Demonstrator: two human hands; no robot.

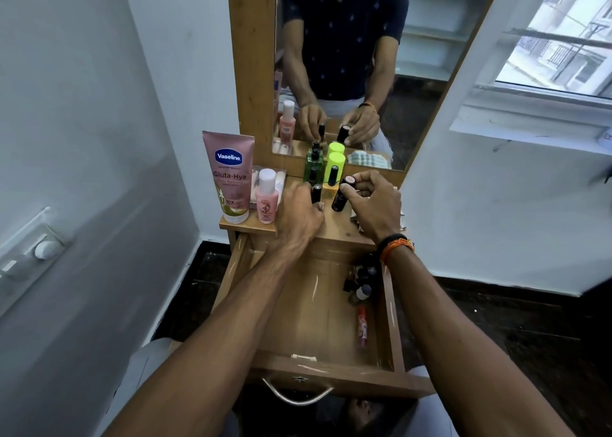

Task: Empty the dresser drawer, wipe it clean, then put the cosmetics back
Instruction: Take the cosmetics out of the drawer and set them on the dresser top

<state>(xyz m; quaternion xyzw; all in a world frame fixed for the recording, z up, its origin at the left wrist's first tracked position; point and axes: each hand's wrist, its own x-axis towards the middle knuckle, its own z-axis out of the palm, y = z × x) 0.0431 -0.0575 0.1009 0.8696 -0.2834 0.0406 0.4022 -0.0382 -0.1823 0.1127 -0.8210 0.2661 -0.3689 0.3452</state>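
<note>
The wooden drawer [390,320] is pulled out below the dresser top [337,226]. Several small dark bottles [362,276] and a red lip balm stick [362,325] lie along its right side. On the dresser top, my left hand [298,211] grips a small black-capped bottle [317,193]. My right hand [374,201] holds a black tube [341,198] by its cap, its base on the wood. Behind them stand a green bottle [313,165], a lime-capped bottle [335,163] and a yellow nail polish [332,181].
A pink Vaseline tube [230,175] and a small pink bottle [266,196] stand at the dresser's left edge, before a clear packet [280,175]. The mirror [364,56] rises behind. A folded cloth [402,213] lies under my right hand. A wall is at left, a window at right.
</note>
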